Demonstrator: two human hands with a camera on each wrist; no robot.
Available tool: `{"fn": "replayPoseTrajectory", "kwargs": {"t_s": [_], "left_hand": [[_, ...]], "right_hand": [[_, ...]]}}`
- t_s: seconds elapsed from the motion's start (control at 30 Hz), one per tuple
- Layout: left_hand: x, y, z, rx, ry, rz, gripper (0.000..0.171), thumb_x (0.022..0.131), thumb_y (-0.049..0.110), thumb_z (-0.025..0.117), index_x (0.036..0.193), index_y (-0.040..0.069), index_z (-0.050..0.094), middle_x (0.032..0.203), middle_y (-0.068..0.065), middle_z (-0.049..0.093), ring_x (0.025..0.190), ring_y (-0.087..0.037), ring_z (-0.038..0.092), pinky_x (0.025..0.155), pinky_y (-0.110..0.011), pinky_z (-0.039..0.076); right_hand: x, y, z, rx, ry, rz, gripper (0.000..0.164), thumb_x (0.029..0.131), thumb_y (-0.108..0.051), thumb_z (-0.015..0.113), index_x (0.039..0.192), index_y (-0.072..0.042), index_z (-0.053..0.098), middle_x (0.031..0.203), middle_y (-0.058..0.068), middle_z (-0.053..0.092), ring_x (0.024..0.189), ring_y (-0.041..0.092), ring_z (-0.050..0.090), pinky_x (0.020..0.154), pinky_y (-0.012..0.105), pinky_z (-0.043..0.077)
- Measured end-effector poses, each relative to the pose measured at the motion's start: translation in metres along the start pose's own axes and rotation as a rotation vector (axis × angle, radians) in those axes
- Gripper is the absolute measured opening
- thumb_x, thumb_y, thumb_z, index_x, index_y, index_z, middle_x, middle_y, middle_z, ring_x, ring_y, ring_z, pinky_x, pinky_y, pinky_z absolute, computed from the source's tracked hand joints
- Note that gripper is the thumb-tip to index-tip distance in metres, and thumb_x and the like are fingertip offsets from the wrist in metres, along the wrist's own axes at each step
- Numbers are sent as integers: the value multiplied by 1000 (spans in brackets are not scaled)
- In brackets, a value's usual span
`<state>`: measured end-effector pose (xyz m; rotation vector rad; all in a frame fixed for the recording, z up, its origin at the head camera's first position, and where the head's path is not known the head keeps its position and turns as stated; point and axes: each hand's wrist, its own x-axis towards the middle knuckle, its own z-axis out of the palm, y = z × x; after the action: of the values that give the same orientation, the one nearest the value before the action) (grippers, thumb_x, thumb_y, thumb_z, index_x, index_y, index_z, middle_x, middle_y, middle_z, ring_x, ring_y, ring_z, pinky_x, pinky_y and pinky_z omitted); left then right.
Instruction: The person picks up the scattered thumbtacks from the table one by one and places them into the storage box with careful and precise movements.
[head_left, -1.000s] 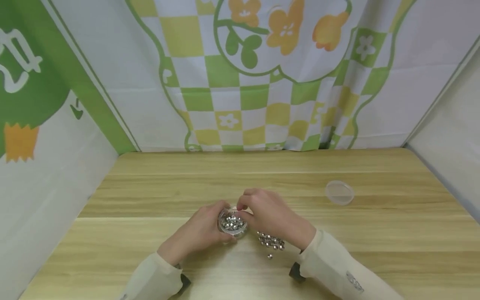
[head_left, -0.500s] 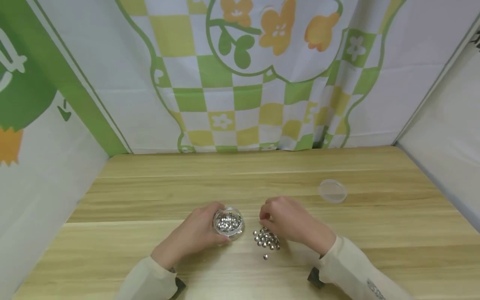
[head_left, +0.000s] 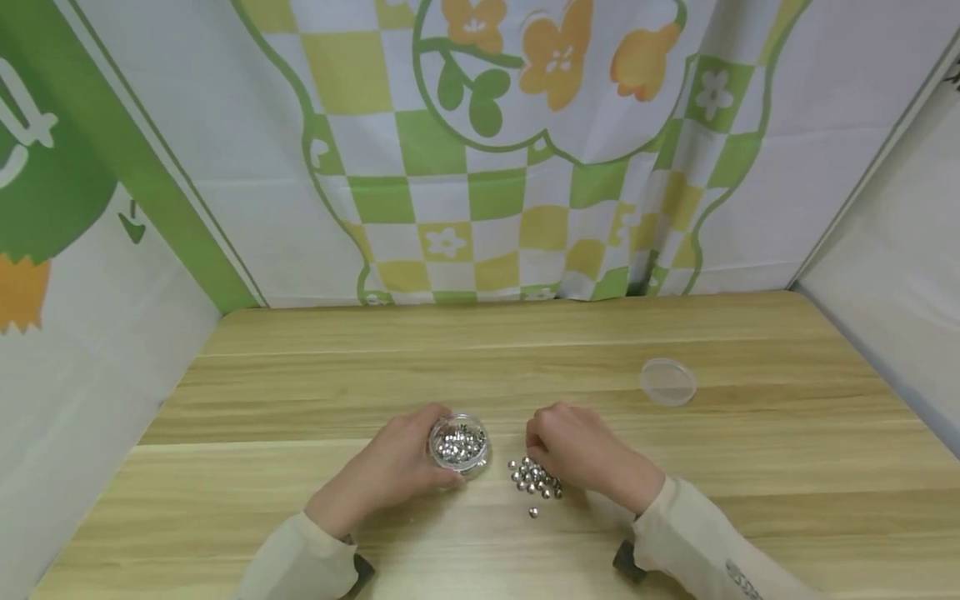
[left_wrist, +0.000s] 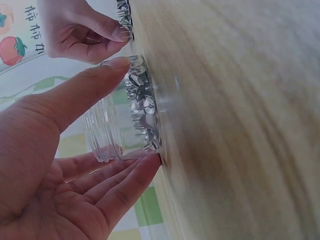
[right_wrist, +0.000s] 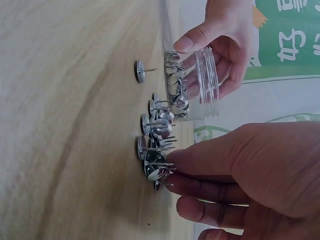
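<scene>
My left hand [head_left: 397, 460] curls round a clear jar [left_wrist: 102, 131], thumb on one side and fingers on the other. The jar stands on the table with silver thumbtacks [left_wrist: 144, 106] inside. To its right lies a loose pile of thumbtacks [head_left: 535, 477], and one stray thumbtack [head_left: 533, 512] sits nearer the front edge. My right hand [head_left: 587, 447] is at the pile's far right side. In the right wrist view its thumb and forefinger meet among the upturned pins, pinching a thumbtack [right_wrist: 159, 173]; the fingertips partly hide which one.
A clear round lid [head_left: 668, 382] lies flat on the wooden table [head_left: 360, 367], further back to the right. Behind the table hangs a checked, flowered curtain [head_left: 495, 208]. White panels close off both sides.
My right hand has left the jar's mouth, moved right to the pile and lowered its fingertips onto the tacks. The left hand keeps holding the jar. The head view has shifted slightly.
</scene>
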<state>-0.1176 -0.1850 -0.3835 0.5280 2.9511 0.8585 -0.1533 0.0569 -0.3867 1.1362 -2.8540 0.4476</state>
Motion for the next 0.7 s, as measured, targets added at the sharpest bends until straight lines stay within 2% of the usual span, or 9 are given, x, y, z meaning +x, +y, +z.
{"fn": "replayPoseTrajectory", "kwargs": {"t_s": [0.17,0.27,0.43,0.7], "left_hand": [[0,-1,0,-1,4,-3,75,56,26,91,118,0,58,108,-19,70,98,-33,65,88,-53,57],[0,-2,-1,-4,6,-2,75,55,25,91,118,0,58,108,-19,70,97,-32,65,88,-52,57],[-1,-3,0,-8,0,12,74,56,26,91,117,0,58,106,-18,70,95,-30,65,86,-51,58],[0,-4,0,-4,-6,35,71,58,28,90,116,2,58,103,-15,71,93,-27,66,83,-48,59]], "right_hand": [[2,-3,-2,-16,16,-17,16,77,-4,64,64,-14,65,62,-6,61,52,7,51,45,27,51],[7,-8,-5,-6,58,-26,13,82,-7,65,70,-13,66,67,-5,62,56,8,54,48,26,53],[22,-22,-14,27,127,-27,6,87,-15,68,82,-12,70,78,-4,65,66,9,60,56,28,57],[47,-44,-13,62,148,-100,10,91,-19,66,90,-11,72,86,-2,69,76,12,64,66,32,61]]}}
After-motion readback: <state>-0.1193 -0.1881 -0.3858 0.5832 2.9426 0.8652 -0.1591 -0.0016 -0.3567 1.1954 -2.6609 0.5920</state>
